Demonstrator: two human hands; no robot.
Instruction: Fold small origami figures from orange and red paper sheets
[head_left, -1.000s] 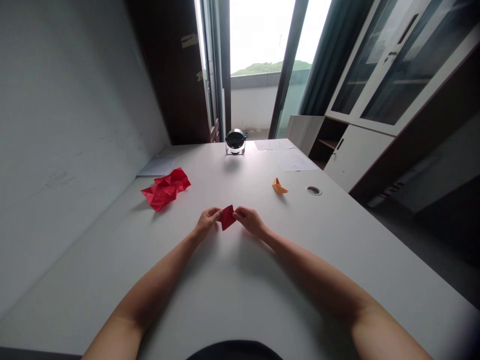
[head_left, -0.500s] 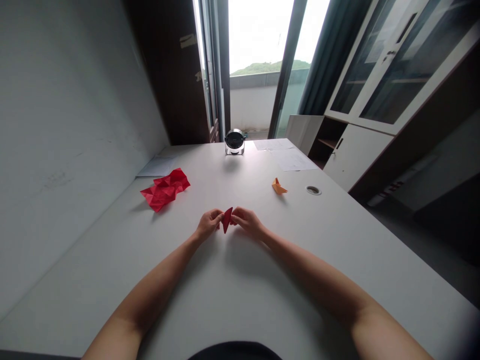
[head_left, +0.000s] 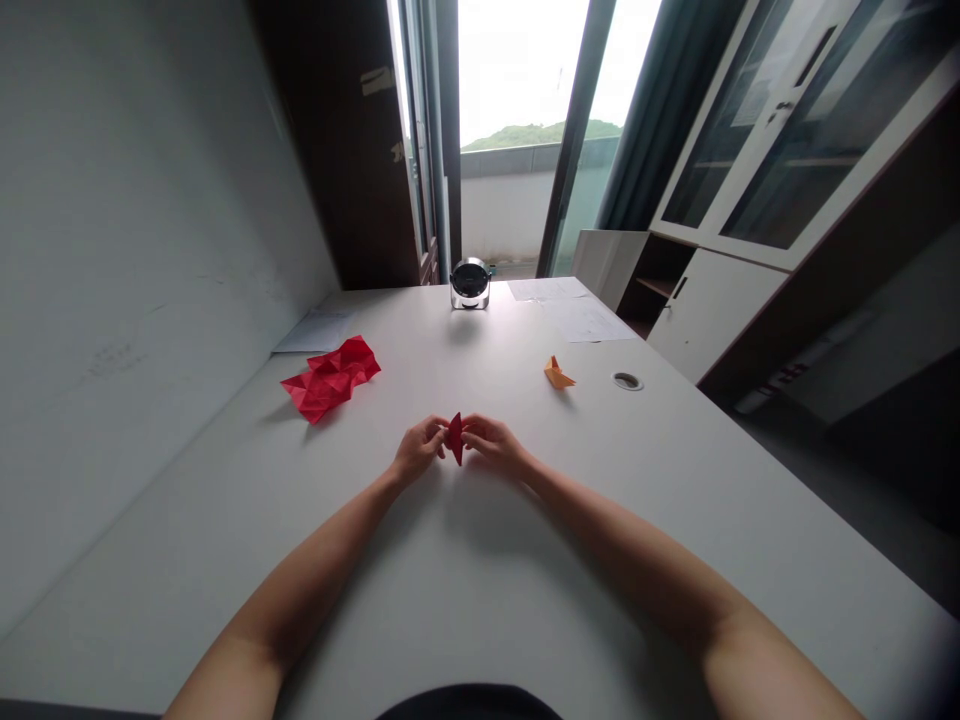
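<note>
White table [head_left: 480, 590], long sides running away from the wearer; both bare forearms come in over the near edge. Left hand [head_left: 421, 448] and right hand [head_left: 493, 441] meet about midway between the left and right edges, fingertips close together. Between them, a small folded piece of red paper [head_left: 457, 438], seen nearly edge-on as a slim, pointed shape, one tip toward the far edge, the other toward the near edge. Grip narrow on both sides: left fingers pinch its left flank, right fingers its right; exact finger placement too small to read. Whether the lower tip touches the tabletop, cannot tell. Toward the left edge, well apart from the hands, a larger creased red sheet [head_left: 332, 380], its surface raised in peaks. On the right-hand side, a small orange paper fold [head_left: 557, 374], with a round cable hole [head_left: 627, 381] between it and the right edge. By the far edge, a round black device [head_left: 470, 281] on a metal stand. Printed sheets [head_left: 589, 322] lie at the far right corner; pale paper [head_left: 313, 332] at the far left corner.
</note>
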